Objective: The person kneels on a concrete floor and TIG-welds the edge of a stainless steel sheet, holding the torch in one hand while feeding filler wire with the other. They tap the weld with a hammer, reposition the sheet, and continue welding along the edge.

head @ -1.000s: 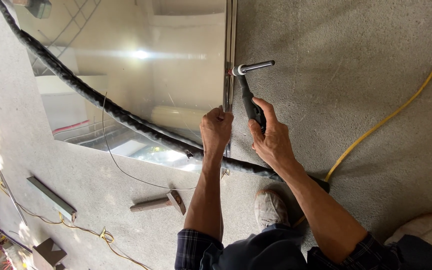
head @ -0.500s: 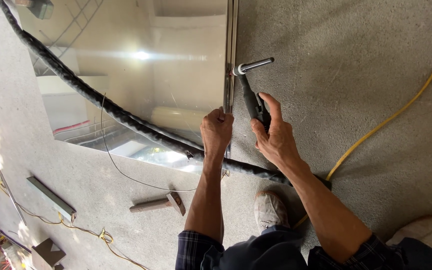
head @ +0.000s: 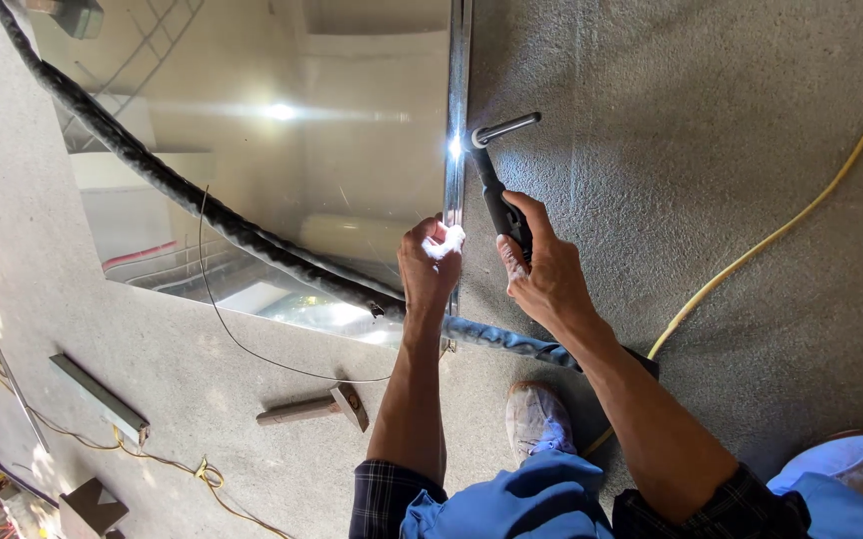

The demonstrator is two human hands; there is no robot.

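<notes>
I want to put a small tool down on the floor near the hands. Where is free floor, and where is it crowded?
Bare concrete lies right of the right hand, up to the yellow cable. Another patch lies between the hammer and the shiny sheet. It is crowded around the left hand, torch and black hose.

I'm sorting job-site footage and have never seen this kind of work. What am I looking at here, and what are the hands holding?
This is one view from a camera on the person's head, looking down. The right hand grips a black welding torch, with a bright spark at its tip against a metal strip edging a shiny steel sheet. The left hand is at the strip. A thick black hose, a hammer and a yellow cable lie on the concrete floor.
</notes>
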